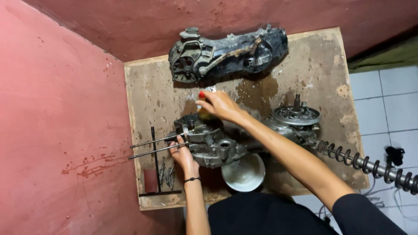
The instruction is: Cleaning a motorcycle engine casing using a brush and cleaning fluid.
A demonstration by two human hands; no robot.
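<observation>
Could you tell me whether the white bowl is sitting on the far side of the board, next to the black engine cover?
No, the white bowl sits at the near edge of the board, beside the engine case, while the black cover lies at the far edge.

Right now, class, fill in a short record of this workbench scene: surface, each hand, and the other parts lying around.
Surface: worn wooden board, wet in the middle
Left hand: steadies the grey engine casing beside two long studs
Right hand: holds a small yellowish item, unclear, over the casing
Behind: black engine cover
Right: clutch pulley, coil-spring shock absorber
Front: white bowl, loose bolts
</observation>
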